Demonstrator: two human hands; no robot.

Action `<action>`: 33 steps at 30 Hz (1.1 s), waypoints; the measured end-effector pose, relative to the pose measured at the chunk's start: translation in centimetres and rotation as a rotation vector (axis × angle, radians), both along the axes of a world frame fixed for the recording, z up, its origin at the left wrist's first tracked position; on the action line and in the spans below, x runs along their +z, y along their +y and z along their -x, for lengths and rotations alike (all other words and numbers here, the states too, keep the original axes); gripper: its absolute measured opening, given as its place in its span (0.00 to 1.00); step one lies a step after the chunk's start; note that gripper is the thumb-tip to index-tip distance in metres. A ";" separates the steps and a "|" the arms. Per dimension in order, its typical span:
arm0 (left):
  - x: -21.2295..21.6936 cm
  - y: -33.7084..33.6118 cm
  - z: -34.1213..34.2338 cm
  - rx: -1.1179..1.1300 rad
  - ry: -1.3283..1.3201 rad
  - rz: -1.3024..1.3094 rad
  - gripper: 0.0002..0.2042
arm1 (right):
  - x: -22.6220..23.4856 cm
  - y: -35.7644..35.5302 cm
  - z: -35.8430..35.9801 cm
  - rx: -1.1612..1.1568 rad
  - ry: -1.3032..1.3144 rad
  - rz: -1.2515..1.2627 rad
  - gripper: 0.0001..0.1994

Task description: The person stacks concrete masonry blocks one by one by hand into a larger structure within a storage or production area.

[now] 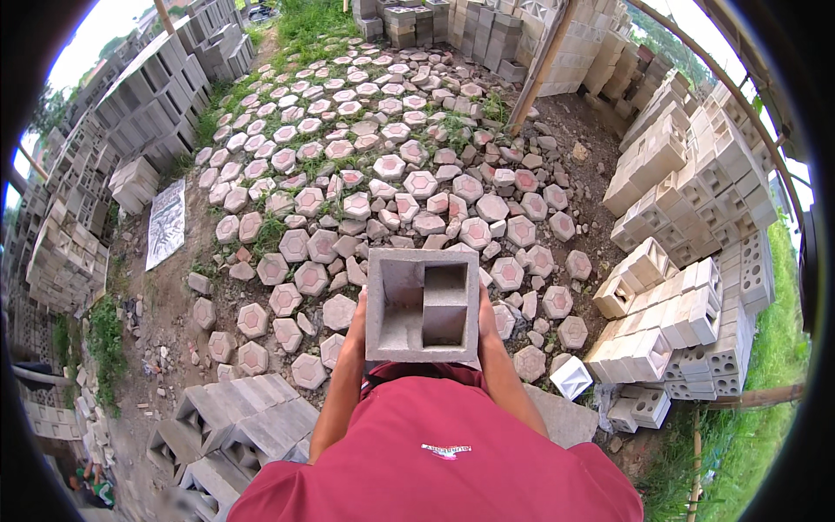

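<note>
A grey hollow concrete block is held up close in front of my chest, its open cavities facing up. Inner walls split it into one tall opening and two smaller ones. My left hand grips the block's left side, and my right hand presses against its right side. Most of the fingers are hidden behind the block. Beyond and below it, hexagonal paving stones with reddish centres lie spread over the ground, many of them among broken pieces.
Stacked pale blocks stand close on the right, with an open white block beside them. Grey blocks are piled at the lower left. Taller block stacks line the far left. A wooden post leans at the back right.
</note>
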State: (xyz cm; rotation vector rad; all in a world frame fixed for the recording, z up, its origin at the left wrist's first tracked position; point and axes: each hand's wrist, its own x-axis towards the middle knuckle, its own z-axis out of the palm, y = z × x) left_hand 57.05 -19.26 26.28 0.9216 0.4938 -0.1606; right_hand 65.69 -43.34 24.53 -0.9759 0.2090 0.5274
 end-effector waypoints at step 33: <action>-2.9 28.3 -65.1 0.180 -0.005 0.077 0.28 | 9.7 30.1 -66.1 0.011 0.015 0.232 0.25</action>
